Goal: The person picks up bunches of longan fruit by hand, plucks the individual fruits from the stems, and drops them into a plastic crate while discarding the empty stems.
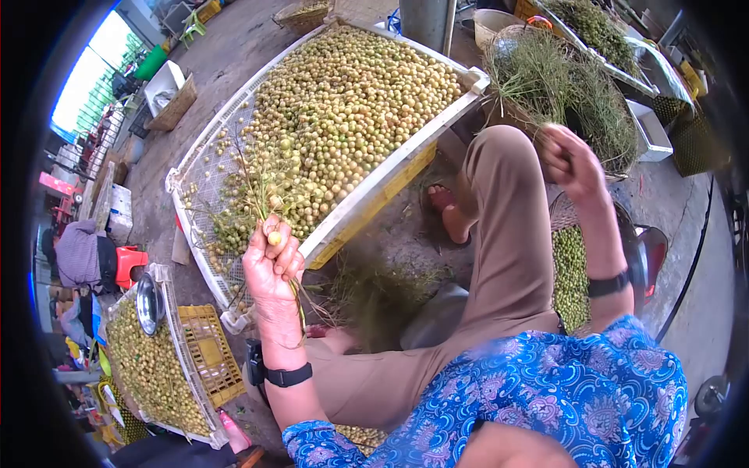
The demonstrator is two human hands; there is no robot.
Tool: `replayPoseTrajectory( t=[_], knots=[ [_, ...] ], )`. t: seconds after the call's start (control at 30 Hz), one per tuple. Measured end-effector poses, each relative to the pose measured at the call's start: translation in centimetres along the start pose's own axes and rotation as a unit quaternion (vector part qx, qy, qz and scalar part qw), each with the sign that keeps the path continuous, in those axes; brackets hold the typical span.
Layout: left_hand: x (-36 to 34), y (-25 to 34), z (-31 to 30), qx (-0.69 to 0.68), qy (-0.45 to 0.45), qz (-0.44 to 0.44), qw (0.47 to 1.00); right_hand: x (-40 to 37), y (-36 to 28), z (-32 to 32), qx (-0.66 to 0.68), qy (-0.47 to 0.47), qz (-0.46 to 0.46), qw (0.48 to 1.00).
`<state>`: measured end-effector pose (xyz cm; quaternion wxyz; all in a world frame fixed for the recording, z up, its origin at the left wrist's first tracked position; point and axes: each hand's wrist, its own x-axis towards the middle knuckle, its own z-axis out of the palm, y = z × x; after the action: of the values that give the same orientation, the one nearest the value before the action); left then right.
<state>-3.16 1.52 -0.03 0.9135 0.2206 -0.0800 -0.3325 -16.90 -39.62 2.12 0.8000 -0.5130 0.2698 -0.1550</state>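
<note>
Over the lower left corner of a white-framed mesh tray (363,184), my left hand (273,261) is closed around thin green stems, with one yellowish fruit (274,238) at its fingers. Leafy twigs (261,183) stick up from that hand above the fruit pile. Many small round yellow-green fruits (343,101) cover most of the tray. My right hand (569,164) is raised beyond my right knee, beside a basket heaped with stripped stems (558,93). Its fingers are curled and blurred, and what they hold, if anything, cannot be made out.
A second fruit tray (152,359) lies at the lower left beside a yellow crate (209,351). Green fruits fill a basket (571,273) right of my leg. A metal post (427,27) stands behind the big tray. A red stool (129,267) is at left.
</note>
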Motion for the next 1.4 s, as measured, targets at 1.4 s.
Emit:
replayPoseTrajectory(
  t=[1.4],
  knots=[
    [1.7,-2.8,1.5,0.058,0.051,-0.076,0.994,-5.2,0.4,-3.7,-0.591,0.145,-0.181,0.773]
  ],
)
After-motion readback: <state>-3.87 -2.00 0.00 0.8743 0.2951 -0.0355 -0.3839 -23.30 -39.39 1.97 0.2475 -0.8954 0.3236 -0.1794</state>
